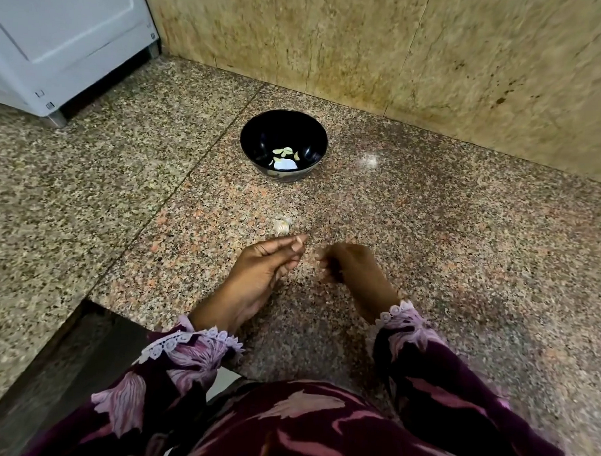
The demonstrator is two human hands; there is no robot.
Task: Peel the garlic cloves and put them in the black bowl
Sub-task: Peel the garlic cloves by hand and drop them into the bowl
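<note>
The black bowl (pixel 258 136) stands on the granite counter near the back wall, with several peeled garlic cloves (pixel 284 152) at its bottom. A small piece of unpeeled garlic (pixel 281 225) lies on the counter in front of the bowl. My left hand (pixel 268 264) hovers just below that garlic, fingers curled, thumb tip against the forefinger, and nothing shows between them. My right hand (pixel 347 266) is beside it to the right, blurred by motion, with its fingers curled inward. What it holds, if anything, is hidden.
A white appliance (pixel 59 38) stands at the back left on the counter (pixel 464 235). A stone-tiled wall (pixel 403 42) runs behind the bowl. The counter's edge drops off at the lower left (pixel 89 301).
</note>
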